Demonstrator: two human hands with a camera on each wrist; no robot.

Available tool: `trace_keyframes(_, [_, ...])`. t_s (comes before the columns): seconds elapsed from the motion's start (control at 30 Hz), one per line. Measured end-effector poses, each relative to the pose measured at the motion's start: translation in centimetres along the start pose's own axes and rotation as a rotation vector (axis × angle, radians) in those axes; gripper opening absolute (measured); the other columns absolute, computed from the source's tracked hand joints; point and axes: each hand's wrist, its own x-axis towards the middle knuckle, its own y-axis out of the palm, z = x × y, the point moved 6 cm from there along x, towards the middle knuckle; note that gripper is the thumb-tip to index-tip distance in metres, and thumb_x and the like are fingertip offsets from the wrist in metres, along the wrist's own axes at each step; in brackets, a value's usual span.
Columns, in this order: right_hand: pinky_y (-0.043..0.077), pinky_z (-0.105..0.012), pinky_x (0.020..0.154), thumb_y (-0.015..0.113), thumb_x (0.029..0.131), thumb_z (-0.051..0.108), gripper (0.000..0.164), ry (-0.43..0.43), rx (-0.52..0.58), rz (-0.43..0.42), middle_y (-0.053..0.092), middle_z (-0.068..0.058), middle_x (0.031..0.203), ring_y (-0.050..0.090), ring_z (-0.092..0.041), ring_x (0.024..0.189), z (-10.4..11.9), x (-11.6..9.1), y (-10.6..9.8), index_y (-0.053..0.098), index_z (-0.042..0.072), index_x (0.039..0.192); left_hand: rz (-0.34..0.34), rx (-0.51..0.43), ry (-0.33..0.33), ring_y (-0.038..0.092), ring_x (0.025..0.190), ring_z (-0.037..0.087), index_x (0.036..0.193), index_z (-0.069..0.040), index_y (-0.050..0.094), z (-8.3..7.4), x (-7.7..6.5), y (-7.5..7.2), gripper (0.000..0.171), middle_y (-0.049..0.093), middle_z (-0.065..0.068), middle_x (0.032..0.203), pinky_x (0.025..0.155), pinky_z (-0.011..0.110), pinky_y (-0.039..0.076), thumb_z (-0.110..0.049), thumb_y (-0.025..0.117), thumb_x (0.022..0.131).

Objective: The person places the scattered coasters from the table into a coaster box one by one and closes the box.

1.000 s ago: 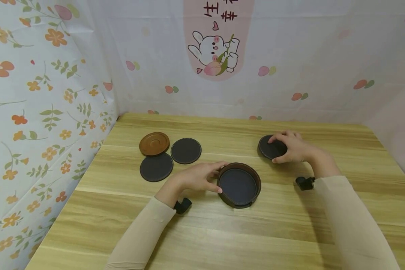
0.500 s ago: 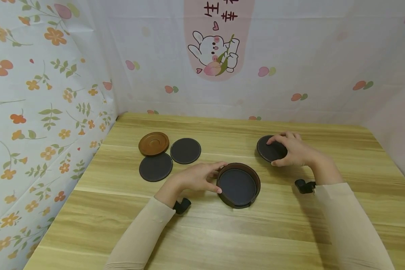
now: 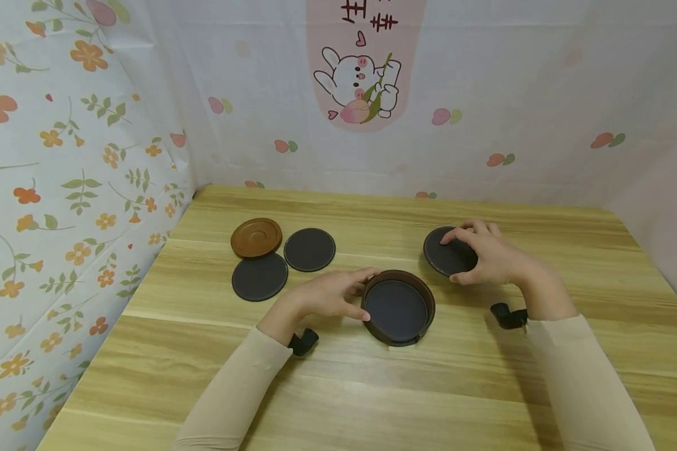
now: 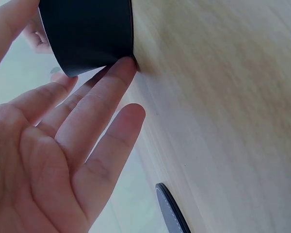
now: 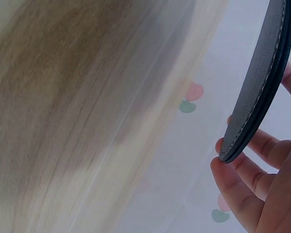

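Observation:
My right hand [image 3: 493,258] grips a round black leather coaster [image 3: 447,255] by its rim, thumb at the near side and fingers over the far side. In the right wrist view this coaster [image 5: 262,82] stands clear of the table, with pale stitching along its layered dark edge. My left hand [image 3: 330,294] holds the left side of a round coaster holder [image 3: 427,294], thumb at the near wall and fingers at the far wall. It has a brown inside and a dark floor. In the left wrist view fingertips touch the holder's black outer wall [image 4: 87,36].
Two black coasters [image 3: 310,249] lie flat at the back left of the wooden table [image 3: 372,401]. A brown ringed disc [image 3: 256,238] overlaps the nearer coaster [image 3: 259,277]. A white patterned cloth [image 3: 485,94] stands behind the table, and a floral one [image 3: 79,188] at the left.
My right hand has carried the black coaster slightly left and nearer to the holder. My left hand keeps its place at the holder.

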Motion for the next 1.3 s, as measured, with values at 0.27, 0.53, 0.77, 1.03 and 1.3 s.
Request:
trace_keyframes(0.27, [0.040,-0.068,0.091,0.084,0.078,0.030,0.061,-0.040,-0.019,-0.015,0.032,-0.022,0.146,0.024,-0.048,0.131,0.9,-0.6,0.3,0.054,0.020,0.131,0.013,-0.032,-0.006,0.053,0.136,0.022,0.158,-0.021,0.028,-0.1,0.0,0.0,0.087,0.044,0.005,0.156,0.114,0.040,0.040,-0.025,0.078,0.087])
trace_keyframes(0.53, [0.043,-0.064,0.088,0.085,0.077,0.028,0.060,-0.073,-0.011,-0.031,0.034,-0.020,0.145,0.028,-0.044,0.126,2.2,-1.4,0.5,0.056,0.022,0.129,0.019,-0.063,-0.014,0.052,0.137,0.022,0.159,-0.023,0.027,0.0,-0.1,0.0,0.088,0.042,0.004,0.157,0.113,0.039,0.041,-0.024,0.078,0.087])
trace_keyframes(0.77, [0.043,-0.063,0.090,0.085,0.076,0.024,0.059,-0.101,-0.014,-0.046,0.033,-0.020,0.148,0.027,-0.044,0.128,2.8,-1.9,0.9,0.056,0.023,0.128,0.026,-0.067,-0.013,0.051,0.137,0.022,0.159,-0.020,0.026,0.0,0.1,0.1,0.088,0.041,0.006,0.157,0.113,0.038,0.041,-0.024,0.077,0.088])
trace_keyframes(1.03, [0.045,-0.061,0.090,0.086,0.074,0.023,0.060,-0.140,-0.034,-0.059,0.036,-0.018,0.146,0.029,-0.043,0.128,4.0,-2.2,0.9,0.057,0.026,0.126,0.021,-0.050,-0.009,0.051,0.137,0.022,0.159,-0.019,0.026,0.0,0.2,-0.2,0.088,0.041,0.006,0.158,0.114,0.039,0.040,-0.024,0.077,0.088])
trace_keyframes(1.3, [0.048,-0.057,0.089,0.086,0.072,0.023,0.061,-0.182,-0.042,-0.062,0.037,-0.014,0.144,0.033,-0.041,0.126,5.3,-2.6,1.6,0.058,0.026,0.125,0.030,-0.064,0.002,0.051,0.138,0.022,0.159,-0.017,0.025,0.1,0.3,0.0,0.089,0.040,0.006,0.158,0.116,0.039,0.037,-0.024,0.077,0.088])
